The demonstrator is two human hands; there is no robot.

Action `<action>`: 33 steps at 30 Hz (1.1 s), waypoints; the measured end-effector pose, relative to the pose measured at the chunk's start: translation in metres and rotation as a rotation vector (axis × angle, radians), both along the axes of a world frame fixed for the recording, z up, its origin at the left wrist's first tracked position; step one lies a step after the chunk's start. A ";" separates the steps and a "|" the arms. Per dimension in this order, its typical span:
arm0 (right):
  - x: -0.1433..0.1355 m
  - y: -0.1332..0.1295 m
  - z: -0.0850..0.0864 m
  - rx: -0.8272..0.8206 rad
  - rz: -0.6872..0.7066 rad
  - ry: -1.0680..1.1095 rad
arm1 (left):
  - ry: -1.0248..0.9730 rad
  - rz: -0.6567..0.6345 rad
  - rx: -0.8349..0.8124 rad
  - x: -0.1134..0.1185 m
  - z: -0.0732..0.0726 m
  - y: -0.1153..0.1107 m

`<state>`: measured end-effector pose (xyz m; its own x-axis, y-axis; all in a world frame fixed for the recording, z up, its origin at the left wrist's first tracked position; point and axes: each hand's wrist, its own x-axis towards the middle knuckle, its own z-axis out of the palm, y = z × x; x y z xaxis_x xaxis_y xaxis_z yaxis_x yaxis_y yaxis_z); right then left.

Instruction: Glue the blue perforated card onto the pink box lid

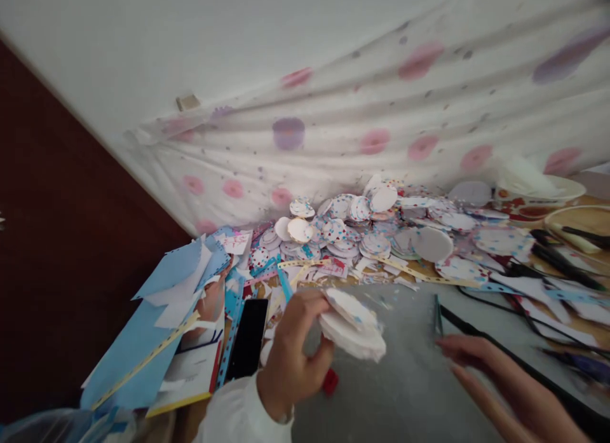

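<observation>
Raised above the grey table, the left hand pinches a stack of paper discs between thumb and curled fingers. Rightward, the right hand lies flat, fingers extended, holding nothing.

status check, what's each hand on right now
Left hand gripping stack of paper discs. Right hand open, flat on grey table, empty. Black phone and red piece beside left hand.

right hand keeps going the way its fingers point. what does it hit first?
Probably the thin green tool lying on the grey mat. The right hand points up and left, its fingertips just short of the tool. Depth is unclear; it may pass above it.
</observation>
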<state>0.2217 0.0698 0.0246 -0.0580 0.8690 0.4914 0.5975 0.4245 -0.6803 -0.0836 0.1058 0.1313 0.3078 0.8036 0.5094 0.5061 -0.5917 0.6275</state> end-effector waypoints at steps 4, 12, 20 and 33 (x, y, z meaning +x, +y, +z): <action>-0.056 -0.005 0.013 -0.169 0.262 0.212 | -0.075 -0.142 -0.145 0.029 -0.039 -0.024; -0.073 -0.004 -0.037 -0.169 0.116 0.178 | -0.269 -0.070 -0.374 0.053 -0.104 -0.028; -0.063 0.002 -0.023 0.062 0.226 -0.005 | -0.247 -0.008 -0.317 0.060 -0.109 -0.025; -0.053 0.006 -0.016 0.129 0.255 -0.175 | -0.214 -0.007 -0.331 0.063 -0.100 -0.025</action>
<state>0.1689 0.0756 0.0088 -0.3585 0.7468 0.5601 0.5642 0.6513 -0.5074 -0.0210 0.0812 0.0316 0.2291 0.9334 0.2763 0.3394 -0.3426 0.8760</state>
